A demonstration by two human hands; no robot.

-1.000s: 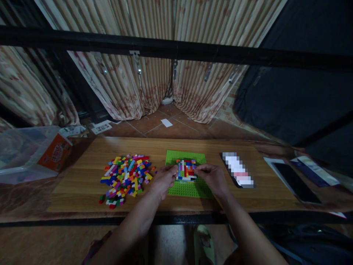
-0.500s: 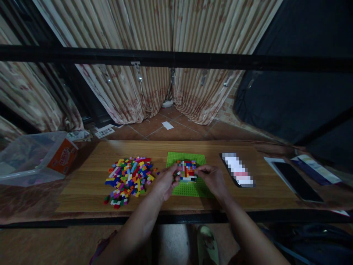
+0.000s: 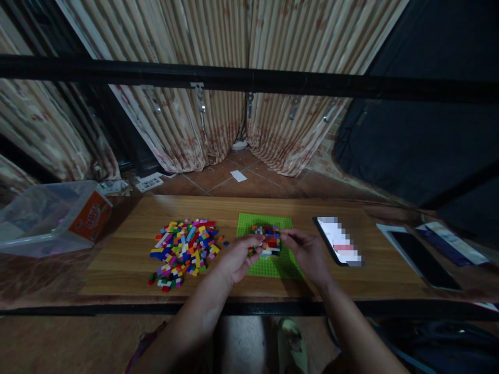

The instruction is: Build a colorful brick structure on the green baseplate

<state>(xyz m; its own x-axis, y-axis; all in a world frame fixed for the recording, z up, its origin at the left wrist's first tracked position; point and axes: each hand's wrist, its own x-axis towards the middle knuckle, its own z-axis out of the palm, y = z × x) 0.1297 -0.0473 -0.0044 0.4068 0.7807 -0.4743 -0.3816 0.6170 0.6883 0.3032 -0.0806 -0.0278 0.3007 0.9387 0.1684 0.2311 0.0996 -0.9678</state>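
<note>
Fingers [image 3: 253,239] of the left hand [image 3: 236,259] curl around what look like small bricks [image 3: 251,251], while those of the right hand [image 3: 310,254] draw narrow at the far edge of a multicoloured brick build [image 3: 275,244]; whether they pinch a piece, one cannot tell. The build sits on a green studded baseplate [image 3: 268,270], its left side partly masked by the left hand. Likely hard plastic, it should prove light, stiff and a little slick, apt to split at its seams if pried; low on two opposite sides seems the safest hold. To the left, loose bricks [image 3: 183,252] spread across the wooden bench [image 3: 117,265]. A phone [image 3: 337,241] lies beyond the right hand, limiting elbow room there. Farther out rest a dark tablet-like device [image 3: 424,259] and, at far left, a clear plastic box [image 3: 42,228].
</note>
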